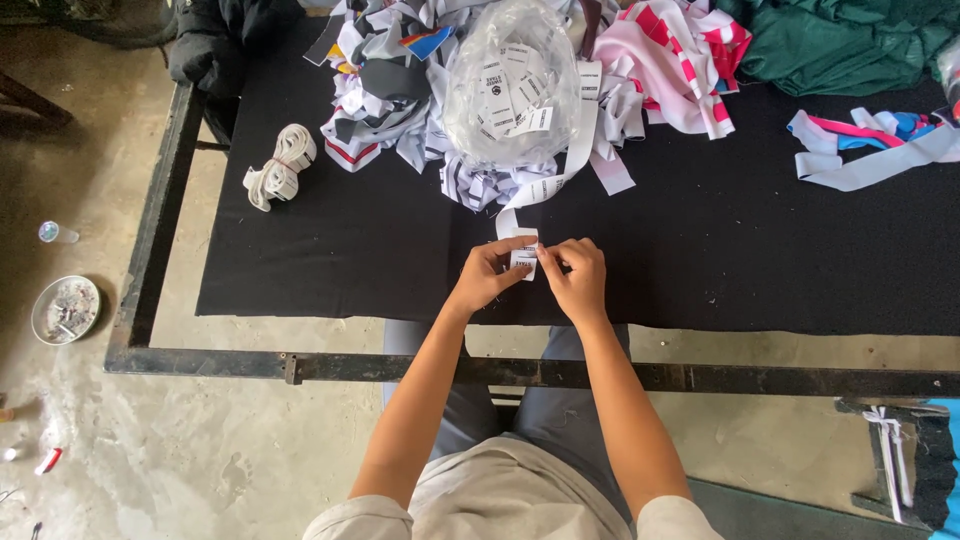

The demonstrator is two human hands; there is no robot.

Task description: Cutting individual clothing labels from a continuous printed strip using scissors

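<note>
Both hands are meeting over the black table (300, 270): left hand (487, 275) and right hand (578, 278) are pinching a small white label (523, 252) between the fingertips, tape (560, 175) trailing back to the pile. Any tug is risking a crooked tear or a snag.

floor: rough, stained grey concrete floor (200, 450) | furniture: black metal-framed work table (160, 200) topped with a black cloth sheet (750, 260) | left floor: round metal dish of scraps (65, 309), small clear plastic bottle (55, 233) | light: soft, even daylight
</note>
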